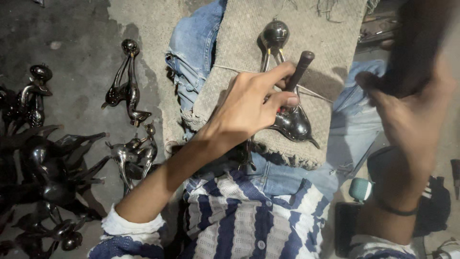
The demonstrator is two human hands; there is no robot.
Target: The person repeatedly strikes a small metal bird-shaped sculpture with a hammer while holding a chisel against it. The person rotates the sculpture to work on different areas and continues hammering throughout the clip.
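Punch [301, 67] between left hand [254, 105] fingers [282, 101]

1. A dark, shiny metal figurine [287, 120] lies flat on a coarse sackcloth [306, 29] spread over the person's lap. It has a round ball-like head at the far end, a thin neck and a rounded body with a pointed tip nearest the person.
2. A short dark punch [300, 67] stands tilted, tip against the figurine.
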